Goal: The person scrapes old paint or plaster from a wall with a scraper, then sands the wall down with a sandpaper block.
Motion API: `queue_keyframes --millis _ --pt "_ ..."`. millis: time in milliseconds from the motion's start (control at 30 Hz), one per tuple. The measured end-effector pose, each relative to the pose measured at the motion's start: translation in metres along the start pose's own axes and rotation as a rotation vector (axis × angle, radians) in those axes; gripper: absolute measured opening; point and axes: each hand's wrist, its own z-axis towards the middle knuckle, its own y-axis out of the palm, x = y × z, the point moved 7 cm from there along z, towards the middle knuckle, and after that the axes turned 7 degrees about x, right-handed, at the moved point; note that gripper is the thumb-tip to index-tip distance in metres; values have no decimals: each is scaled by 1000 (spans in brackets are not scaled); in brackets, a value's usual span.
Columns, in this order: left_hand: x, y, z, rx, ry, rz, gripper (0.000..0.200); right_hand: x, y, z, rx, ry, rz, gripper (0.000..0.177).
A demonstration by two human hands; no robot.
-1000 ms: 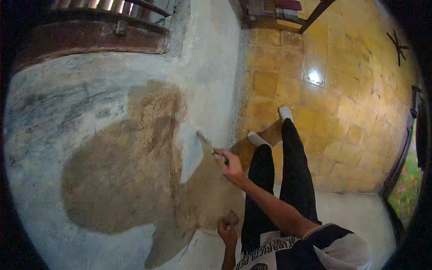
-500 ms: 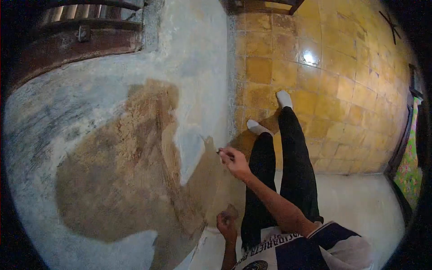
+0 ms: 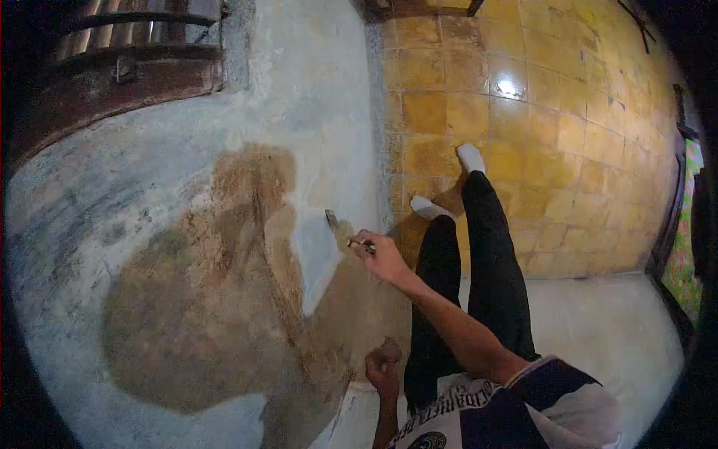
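My right hand [image 3: 383, 258] is closed around the handle of a small flat-bladed tool, perhaps a putty knife. The tool's blade [image 3: 331, 218] lies against the pale wall [image 3: 329, 150] at the tip of a grey-brown patch. Lower down, near my body, my left hand [image 3: 382, 370] is closed on a tan lump [image 3: 389, 349] that blends with the wall behind it. A broad rough brown patch [image 3: 194, 299] covers much of the wall to the left, with a bare bluish-white area [image 3: 315, 254] beside the tool.
Yellow tiles [image 3: 516, 135] cover the floor, where my feet in white socks [image 3: 470, 159] stand. A dark wooden frame with slats [image 3: 142, 67] is at upper left. Floral green cloth [image 3: 688, 247] hangs at the far right. Dark furniture [image 3: 426, 9] shows at the top.
My right hand has moved a little left and up along the wall, and the tool's blade now shows clearly. My left hand has shifted slightly right, still holding the tan lump.
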Motion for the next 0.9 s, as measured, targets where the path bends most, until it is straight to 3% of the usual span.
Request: queue_keyframes --millis 100,200,300,400,500,600,700,800,900 --pt "-9 -2 6 -61 -72 6 24 6 -25 -14 -115 201 82 25" --pt "-25 5 7 31 -164 -210 31 5 -48 -38 -50 388 134 25" --pt "15 17 6 -32 -108 -215 18 -1 -5 -5 -76 154 62 27" --pt "17 13 9 -3 -83 -115 17 21 -16 -18 -71 113 77 25" --pt "-16 8 6 55 -178 -180 17 34 -35 -49 -146 436 50 23" --pt "-10 8 8 20 1 -60 15 -1 0 -10 10 88 182 22" --pt "33 24 12 -28 -67 -320 15 20 -3 -19 -62 201 162 21" --pt "-4 13 9 39 -133 -89 16 41 -37 -29 -57 418 159 31" --pt "-16 18 6 -40 -73 -300 20 15 -74 -13 -5 123 41 38"
